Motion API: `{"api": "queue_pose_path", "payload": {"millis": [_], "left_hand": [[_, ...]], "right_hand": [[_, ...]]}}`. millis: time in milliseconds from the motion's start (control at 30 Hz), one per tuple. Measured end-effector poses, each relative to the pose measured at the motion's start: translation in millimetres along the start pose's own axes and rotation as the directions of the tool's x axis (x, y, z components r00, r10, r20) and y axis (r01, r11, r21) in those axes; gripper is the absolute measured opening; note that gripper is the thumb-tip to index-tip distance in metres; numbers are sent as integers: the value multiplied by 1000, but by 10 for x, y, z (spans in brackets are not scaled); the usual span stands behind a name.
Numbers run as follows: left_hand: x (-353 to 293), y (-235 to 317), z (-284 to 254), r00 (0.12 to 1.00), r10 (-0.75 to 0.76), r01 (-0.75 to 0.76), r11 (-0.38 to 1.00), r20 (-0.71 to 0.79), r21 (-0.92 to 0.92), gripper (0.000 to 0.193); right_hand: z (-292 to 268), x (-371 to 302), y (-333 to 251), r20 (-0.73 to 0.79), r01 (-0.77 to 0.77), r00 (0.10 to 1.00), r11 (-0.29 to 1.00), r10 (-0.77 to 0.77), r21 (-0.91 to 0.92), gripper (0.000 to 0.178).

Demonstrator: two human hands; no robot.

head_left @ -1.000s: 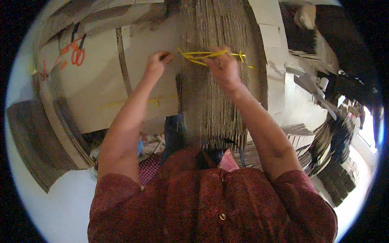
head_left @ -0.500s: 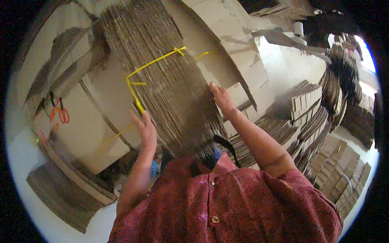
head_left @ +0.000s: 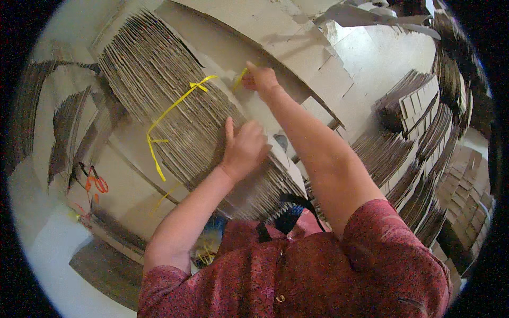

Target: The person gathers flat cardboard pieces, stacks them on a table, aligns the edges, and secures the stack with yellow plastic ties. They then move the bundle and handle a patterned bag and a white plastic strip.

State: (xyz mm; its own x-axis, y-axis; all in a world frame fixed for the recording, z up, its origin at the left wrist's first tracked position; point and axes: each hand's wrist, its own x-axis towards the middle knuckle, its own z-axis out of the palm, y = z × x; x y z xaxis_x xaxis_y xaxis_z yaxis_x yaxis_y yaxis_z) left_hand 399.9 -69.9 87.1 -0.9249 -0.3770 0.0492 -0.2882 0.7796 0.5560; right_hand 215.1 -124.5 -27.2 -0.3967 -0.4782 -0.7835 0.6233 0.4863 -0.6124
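In the head view, the only one I have, the bundle of corrugated cardboard sheets [head_left: 172, 98] stands edge-up, slanting from the upper left toward the wearer's waist. A yellow strap [head_left: 175, 109] crosses its top edges; near the right side it has what looks like a knot, and at the left edge it bends and trails along the bundle to a free end.

My left hand [head_left: 245, 150] lies on the near right part of the bundle, thumb stretched out; the fingers turn away from me, so I can't tell whether they grip the sheets or merely press. My right hand [head_left: 260, 80], just beyond the bundle's right edge, has its fingers drawn in around a short yellow strip [head_left: 240, 79], which it seems to be pinching. I can't see where that strip leads.

As I judge it, the first crossing is laid and probably tied, with its tail uncut. The strip at the right is not across the top, so that side looks unfinished.

Another yellow strip [head_left: 167, 196] lies to the left on a flat cardboard panel [head_left: 129, 183]. Orange-handled scissors [head_left: 97, 184] rest farther left, out of both hands. More cardboard stacks [head_left: 384, 153] fill the right side.
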Motion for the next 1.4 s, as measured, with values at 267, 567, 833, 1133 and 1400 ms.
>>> {"api": "queue_pose_path", "payload": {"millis": [267,567,833,1133,1400], "left_hand": [[-37,-23,-89,998,43,-47,995,-49,-86,18],[-29,-109,37,997,8,-15,996,-74,-85,19],[-86,-145,24,989,0,-24,987,-147,-158,22],[-658,120,-253,847,-216,177,976,-486,-127,33],[-1563,45,204,208,-949,720,313,-238,-620,44]], "right_hand": [[-507,-50,478,-148,60,989,849,22,525,10],[-296,-960,252,149,231,967,958,-206,-172,19],[-74,-1541,-298,234,417,902,874,-364,-248,17],[287,-1793,-306,612,747,665,407,-429,-526,9],[544,-1880,35,837,859,489,-32,-247,-511,8]]}}
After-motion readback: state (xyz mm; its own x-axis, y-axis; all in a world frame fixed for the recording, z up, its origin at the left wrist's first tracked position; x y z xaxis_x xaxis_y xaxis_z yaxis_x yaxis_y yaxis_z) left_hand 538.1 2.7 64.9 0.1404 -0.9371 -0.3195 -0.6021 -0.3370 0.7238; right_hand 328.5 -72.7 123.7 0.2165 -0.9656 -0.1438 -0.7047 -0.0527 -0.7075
